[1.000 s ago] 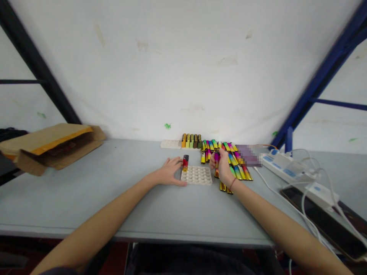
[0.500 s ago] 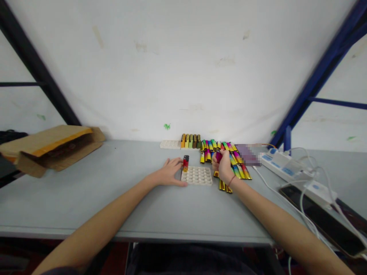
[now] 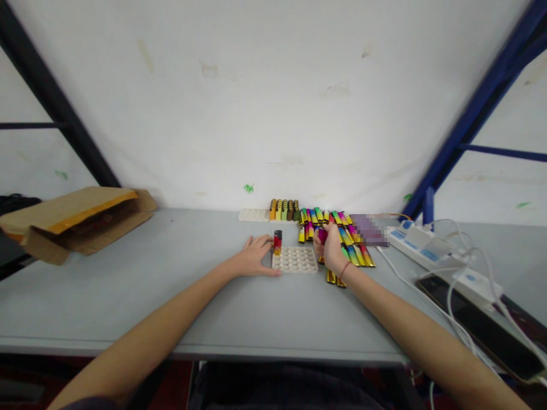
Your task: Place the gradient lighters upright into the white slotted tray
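Observation:
My left hand [image 3: 255, 256] lies with fingers and thumb spread against the left edge of a white tray [image 3: 297, 269] with rows of round pockets. A red and yellow lighter [image 3: 277, 243] with a dark top stands upright in the tray's back left corner, close to my fingertips. At the tray's right side, my right hand [image 3: 332, 250] is closed around a magenta lighter [image 3: 322, 234], whose lower part is hidden by the fingers. Around and behind that hand lie rows of shiny rainbow-coloured lighters [image 3: 362, 256], partly covered by it.
Against the wall, several lighters [image 3: 284, 210] stand in another tray, beside a pocketed white tray [image 3: 254, 215]. A purple flat object [image 3: 370, 229], a power strip [image 3: 427, 250] with white cables and a phone [image 3: 478, 324] occupy the right. An open brown paper package [image 3: 98, 216] lies left.
The tray with its upright lighter has slid slightly right, and my left hand has moved with it. My right hand has shifted slightly left, still holding the magenta lighter.

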`<state>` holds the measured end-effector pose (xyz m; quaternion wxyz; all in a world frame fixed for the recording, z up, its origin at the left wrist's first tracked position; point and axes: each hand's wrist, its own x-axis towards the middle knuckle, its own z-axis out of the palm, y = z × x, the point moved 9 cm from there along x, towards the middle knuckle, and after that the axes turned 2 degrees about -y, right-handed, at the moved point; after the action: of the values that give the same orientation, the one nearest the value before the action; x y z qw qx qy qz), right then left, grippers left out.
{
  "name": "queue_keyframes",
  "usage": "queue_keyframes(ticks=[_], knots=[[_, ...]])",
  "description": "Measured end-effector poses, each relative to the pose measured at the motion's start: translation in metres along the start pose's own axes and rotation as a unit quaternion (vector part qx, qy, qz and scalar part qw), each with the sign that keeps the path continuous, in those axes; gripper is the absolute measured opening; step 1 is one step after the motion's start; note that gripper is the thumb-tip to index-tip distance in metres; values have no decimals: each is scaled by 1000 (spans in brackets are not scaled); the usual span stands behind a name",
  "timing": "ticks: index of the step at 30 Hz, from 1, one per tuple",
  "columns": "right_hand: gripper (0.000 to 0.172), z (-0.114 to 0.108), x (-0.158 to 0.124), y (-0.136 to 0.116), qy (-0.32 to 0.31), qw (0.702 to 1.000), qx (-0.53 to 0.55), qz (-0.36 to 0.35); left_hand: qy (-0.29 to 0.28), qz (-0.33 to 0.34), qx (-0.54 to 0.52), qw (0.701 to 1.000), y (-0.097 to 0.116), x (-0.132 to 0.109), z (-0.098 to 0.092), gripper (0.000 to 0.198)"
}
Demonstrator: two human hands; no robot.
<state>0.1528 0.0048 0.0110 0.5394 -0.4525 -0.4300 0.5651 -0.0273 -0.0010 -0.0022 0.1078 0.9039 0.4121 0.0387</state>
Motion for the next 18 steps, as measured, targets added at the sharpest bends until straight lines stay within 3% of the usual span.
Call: queue_keyframes(ticks=[8, 13, 18], knots=[[47, -4, 0, 3, 22, 1000, -9, 12, 3, 0, 7, 1000, -2, 0, 1, 87], [42, 5, -3, 6, -16, 999, 11, 34, 4, -4, 5, 1000, -2, 1, 1, 87], [46, 10, -5, 0, -31, 999, 25, 7, 4, 0, 9, 1000, -1, 1, 1, 88]])
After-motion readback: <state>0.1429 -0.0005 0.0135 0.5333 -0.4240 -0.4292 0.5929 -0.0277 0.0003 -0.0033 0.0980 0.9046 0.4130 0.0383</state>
